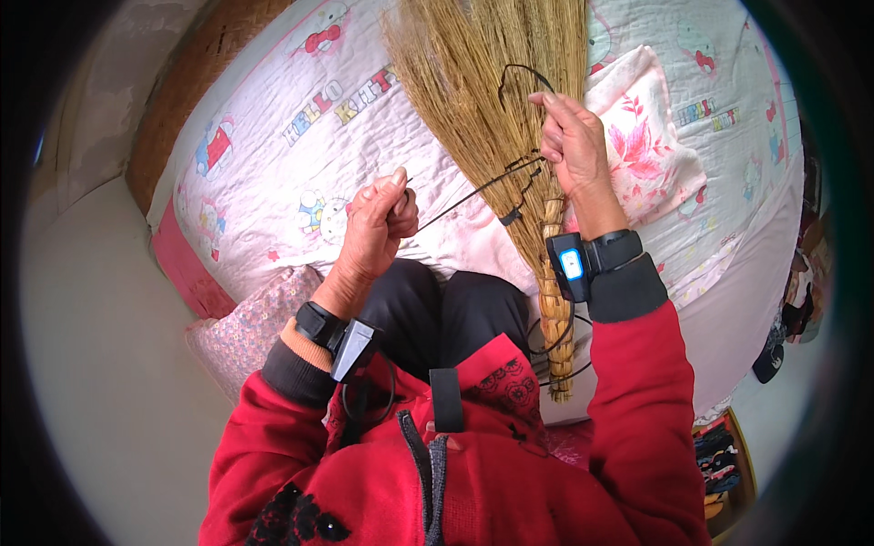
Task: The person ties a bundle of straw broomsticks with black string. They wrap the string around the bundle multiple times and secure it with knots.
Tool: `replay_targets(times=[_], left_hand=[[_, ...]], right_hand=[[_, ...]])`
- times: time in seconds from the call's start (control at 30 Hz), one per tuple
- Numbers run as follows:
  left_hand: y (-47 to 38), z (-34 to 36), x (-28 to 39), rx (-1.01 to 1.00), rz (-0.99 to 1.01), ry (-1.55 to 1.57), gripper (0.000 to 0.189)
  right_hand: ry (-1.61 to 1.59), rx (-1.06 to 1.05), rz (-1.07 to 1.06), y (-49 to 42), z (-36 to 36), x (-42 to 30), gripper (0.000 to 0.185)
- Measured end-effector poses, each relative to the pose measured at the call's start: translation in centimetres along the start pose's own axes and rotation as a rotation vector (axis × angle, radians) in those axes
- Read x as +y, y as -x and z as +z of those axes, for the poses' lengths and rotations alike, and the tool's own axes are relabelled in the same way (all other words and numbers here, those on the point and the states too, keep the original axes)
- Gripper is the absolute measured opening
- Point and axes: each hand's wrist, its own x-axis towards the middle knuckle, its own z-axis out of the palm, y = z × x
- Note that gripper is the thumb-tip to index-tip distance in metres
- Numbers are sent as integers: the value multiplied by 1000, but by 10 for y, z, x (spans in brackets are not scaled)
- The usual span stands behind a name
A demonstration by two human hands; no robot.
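A straw broom (505, 102) lies on the bed with its bristles fanned out at the top of the view and its bound handle (558, 321) beside my right knee. My left hand (382, 211), left of the broom, is closed on one part of a thin black cord (471, 196). That cord runs taut across the bristles to my right hand (577, 140), whose fingers are curled on it over the broom. A loop of black cord arches above my right fingers. More dark binding crosses the bristles near a small black piece (510, 217).
Under the broom is a printed quilt (259, 205). A pink-flowered cloth (642, 150) lies right of my right hand, and a floral pillow (252, 321) is at the left. Clothes (795, 300) and an open drawer (741, 457) of folded items are at the far right.
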Motion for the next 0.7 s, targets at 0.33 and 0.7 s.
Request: replay_targets(times=[0.33, 0.7], left_hand=[[-3, -31, -10, 140, -45, -28, 37], [-5, -28, -1, 116, -40, -668, 25]], right_hand=[[15, -10, -19, -9, -6, 17, 17], [402, -143, 61, 0, 3, 4, 21]])
